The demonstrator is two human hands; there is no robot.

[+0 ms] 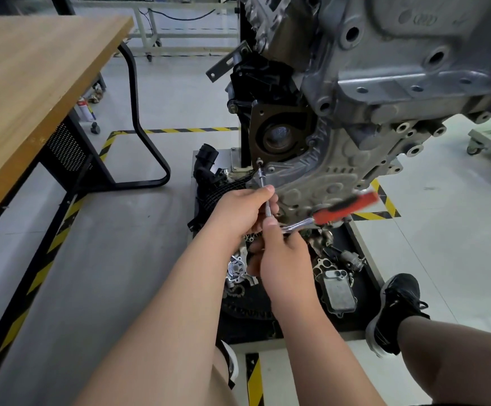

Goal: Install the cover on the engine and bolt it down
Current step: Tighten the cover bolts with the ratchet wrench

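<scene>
A grey cast cover (323, 177) sits against the lower front of the engine (399, 54), which hangs on a stand. A thin extension bar (263, 180) runs from a bolt (259, 162) at the cover's upper left corner down into my hands. My left hand (238, 212) pinches the bar's shaft. My right hand (285, 256) grips the ratchet head at the bar's lower end. The ratchet's red handle (344, 209) sticks out to the right and is blurred by motion.
Loose engine parts (338, 288) lie on the stand's black base below my hands. A wooden workbench (33, 92) stands at left. Yellow-black tape (168, 131) marks the floor. My shoe (396, 312) rests at the base's right edge.
</scene>
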